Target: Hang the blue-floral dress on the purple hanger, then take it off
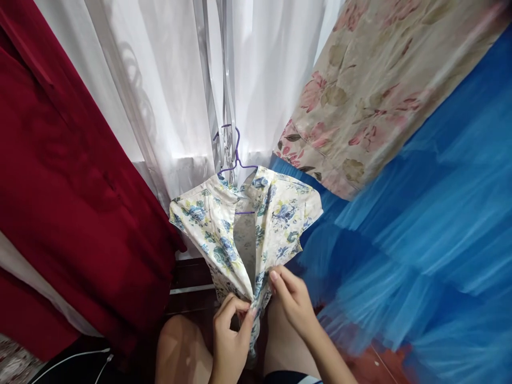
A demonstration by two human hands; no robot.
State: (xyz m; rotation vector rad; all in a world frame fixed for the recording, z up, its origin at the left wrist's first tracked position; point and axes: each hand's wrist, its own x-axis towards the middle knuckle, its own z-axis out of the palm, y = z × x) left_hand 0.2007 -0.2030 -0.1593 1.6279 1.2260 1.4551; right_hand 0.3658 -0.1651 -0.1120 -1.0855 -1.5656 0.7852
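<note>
In the middle of the head view a white blouse (282,213) with a blue, green and yellow floral print hangs on a purple hanger (239,154). Its front is parted at the top, so the grey-looking inside of the back shows. My left hand (234,328) pinches the front edge low down, where the two sides come together. Slightly higher, my right hand (294,298) grips the cloth of the other front panel between thumb and fingers. The lower part of the blouse hangs between my knees, partly hidden by my hands.
Metal hangers or straps (226,80) hang before a white curtain (276,69). Dark red cloth (80,176) drapes at the left. On the right are beige floral cloth (352,96) and blue tulle (420,256). A white cable (72,360) lies at the lower left.
</note>
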